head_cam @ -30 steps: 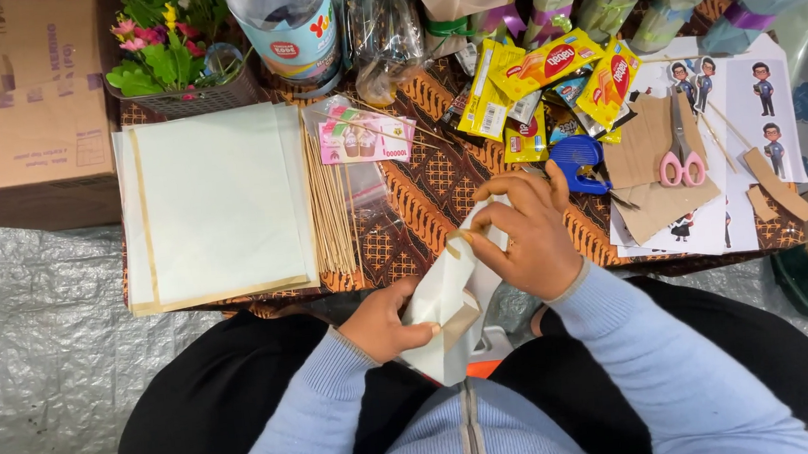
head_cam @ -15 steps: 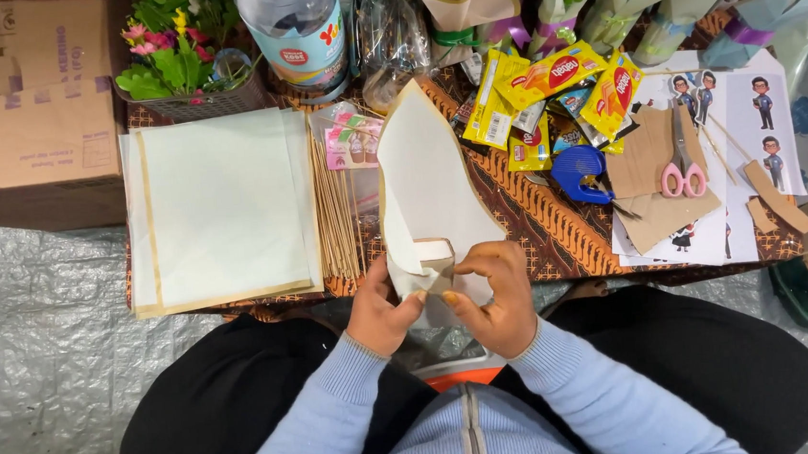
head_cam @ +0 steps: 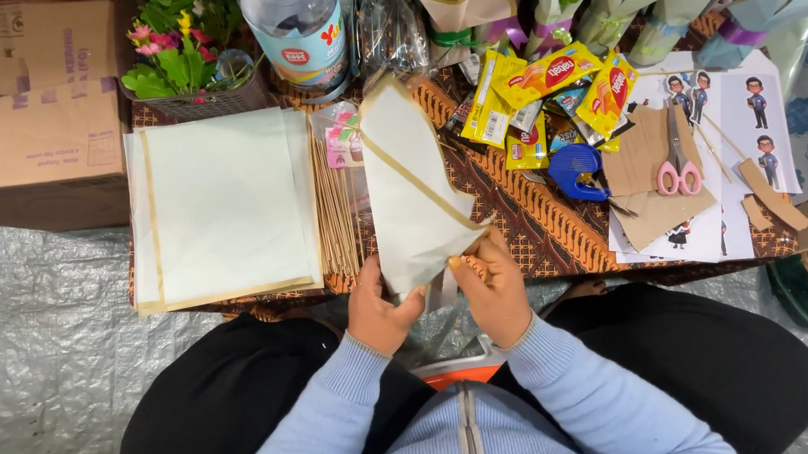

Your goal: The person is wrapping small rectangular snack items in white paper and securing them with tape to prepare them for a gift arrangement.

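At the desk's near edge, we pinch a cream paper wrapper (head_cam: 411,198) into a cone: left hand (head_cam: 380,311) and right hand (head_cam: 496,292) both grip its lower end. Rolling seems underway; securing it likely follows.

Matt cream paper wrap (head_cam: 411,198) with a tan edge, folded smooth. At nine o'clock, a matching matt sheet stack (head_cam: 225,207) beside thin wooden skewers (head_cam: 333,208). At two o'clock, glossy yellow foil snack packets (head_cam: 546,76). Patterned woven cloth (brown batik) covers the worktop (head_cam: 538,226); crinkled shiny plastic sheeting (head_cam: 40,361) lies below.
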